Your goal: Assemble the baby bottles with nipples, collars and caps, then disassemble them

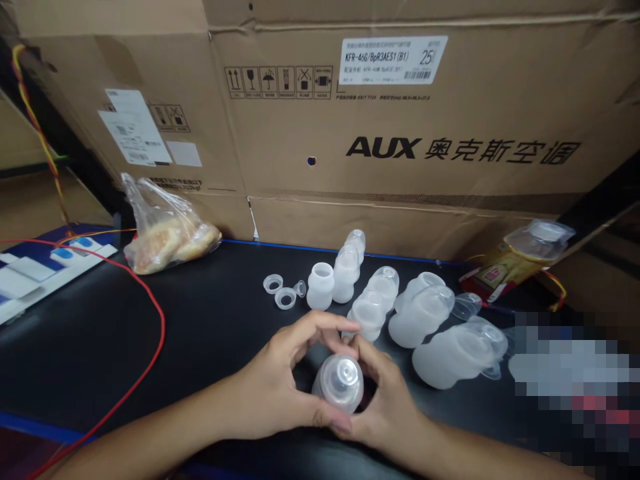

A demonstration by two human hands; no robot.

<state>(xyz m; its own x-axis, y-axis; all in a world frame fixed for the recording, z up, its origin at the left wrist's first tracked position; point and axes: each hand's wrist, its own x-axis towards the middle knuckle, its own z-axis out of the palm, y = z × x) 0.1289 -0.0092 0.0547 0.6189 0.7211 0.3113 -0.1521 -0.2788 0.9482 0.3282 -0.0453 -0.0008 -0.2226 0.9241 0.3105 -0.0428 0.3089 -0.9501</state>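
Both your hands are in at the front edge of the worktop (pixel 100 333), and you've got the bottle (pixel 339 382) cupped between them, top tilted up at the camera so the nipple shows. Your left hand (pixel 280 387) curls round its left side, thumb pressed on the lower rim, forefinger arched over the top. Your right hand (pixel 387 400) closes on the right side, fingertips meeting the left ones just above the bottle, so it's a two-handed pinch, both hands clamped on that one piece. Just behind your fingers, toward the middle of the worktop, more bottles (pixel 373 300) lie in a loose row on their sides, running off to the right, the biggest (pixel 457 353) nearest the right edge. Further back stand two upright ones (pixel 320 285), side by side and touching. Left of those, two rings (pixel 280 291) lie flat, close together. Over at the back left corner sits a clear bag of bread (pixel 167 230), leaning near the cardboard box (pixel 400 133) that walls off the whole back edge. A red wire (pixel 150 313) loops across the left part of the worktop down to the front edge. At the back right, a yellow packet (pixel 510 267) rests against the box with a clear lidded tub (pixel 543 237) on it.
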